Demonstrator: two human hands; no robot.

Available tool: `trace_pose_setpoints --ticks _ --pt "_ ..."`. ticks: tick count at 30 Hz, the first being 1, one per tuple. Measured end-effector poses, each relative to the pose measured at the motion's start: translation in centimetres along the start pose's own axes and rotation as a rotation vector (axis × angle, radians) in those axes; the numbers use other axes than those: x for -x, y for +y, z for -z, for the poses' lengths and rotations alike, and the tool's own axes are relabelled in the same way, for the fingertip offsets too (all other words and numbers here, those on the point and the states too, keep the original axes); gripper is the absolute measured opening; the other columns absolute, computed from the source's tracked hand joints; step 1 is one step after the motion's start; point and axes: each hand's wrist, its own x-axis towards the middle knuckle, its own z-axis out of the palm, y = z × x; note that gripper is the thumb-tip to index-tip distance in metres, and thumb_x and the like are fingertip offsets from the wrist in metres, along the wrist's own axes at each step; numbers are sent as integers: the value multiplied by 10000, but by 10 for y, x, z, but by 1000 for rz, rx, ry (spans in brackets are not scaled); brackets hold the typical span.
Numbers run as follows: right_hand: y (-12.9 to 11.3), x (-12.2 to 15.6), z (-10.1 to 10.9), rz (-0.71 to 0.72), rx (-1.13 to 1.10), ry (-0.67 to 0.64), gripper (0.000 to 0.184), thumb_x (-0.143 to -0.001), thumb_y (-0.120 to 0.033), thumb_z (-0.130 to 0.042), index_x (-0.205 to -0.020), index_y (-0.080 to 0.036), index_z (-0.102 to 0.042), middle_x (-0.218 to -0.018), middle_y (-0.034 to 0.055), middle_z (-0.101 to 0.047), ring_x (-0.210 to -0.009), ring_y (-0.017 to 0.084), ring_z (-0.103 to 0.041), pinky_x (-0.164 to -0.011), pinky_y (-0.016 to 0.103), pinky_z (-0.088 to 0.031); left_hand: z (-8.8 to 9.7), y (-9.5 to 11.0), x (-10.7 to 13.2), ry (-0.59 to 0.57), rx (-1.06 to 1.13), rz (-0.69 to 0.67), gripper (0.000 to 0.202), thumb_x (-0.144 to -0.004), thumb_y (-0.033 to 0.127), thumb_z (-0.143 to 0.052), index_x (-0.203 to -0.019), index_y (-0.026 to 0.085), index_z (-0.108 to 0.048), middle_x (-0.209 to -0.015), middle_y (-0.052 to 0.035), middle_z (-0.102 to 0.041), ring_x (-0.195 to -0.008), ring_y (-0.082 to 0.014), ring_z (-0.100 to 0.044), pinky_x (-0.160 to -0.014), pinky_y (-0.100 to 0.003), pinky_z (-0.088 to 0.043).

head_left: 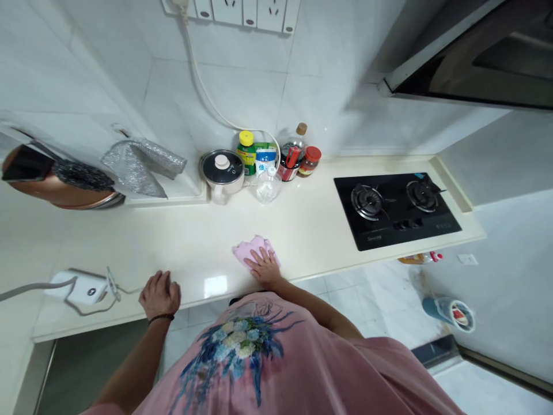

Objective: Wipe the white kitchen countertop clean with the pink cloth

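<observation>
My right hand (264,266) lies flat with fingers spread on a pink cloth (250,249), pressing it against the cream countertop (185,242) near its front edge. My left hand (159,294) rests on the counter edge further left, fingers curled loosely down, with nothing in them that I can see. A dark band circles that wrist.
A white power strip (82,287) with cable lies left of my left hand. At the back stand a small lidded pot (222,173), bottles and jars (298,155). A black two-burner gas hob (395,208) is at right; a copper pan (56,187) at far left.
</observation>
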Motion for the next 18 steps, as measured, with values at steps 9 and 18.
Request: trace_pose_setpoints --ticks 9,18 --pt "144 104 37 -641 36 148 626 -1096 -394 -307 -1717 -346 -375 -1834 41 -284 -1717 318 -98 -1359 628 -92 4 4 0 -19 25 19 548 -1010 376 -478 -1504 175 -604 -1619 -199 -544 -1548 -378 -424 -1271 -620 -258" --pt "205 70 86 -1052 -139 443 725 -1109 -415 -73 -1752 -128 -245 -1819 232 -228 -1693 295 -165 -1336 660 -132 3 5 0 -22 30 40 575 -979 349 -515 -1525 195 -609 -1614 -191 -560 -1545 -381 -431 -1266 -621 -267"
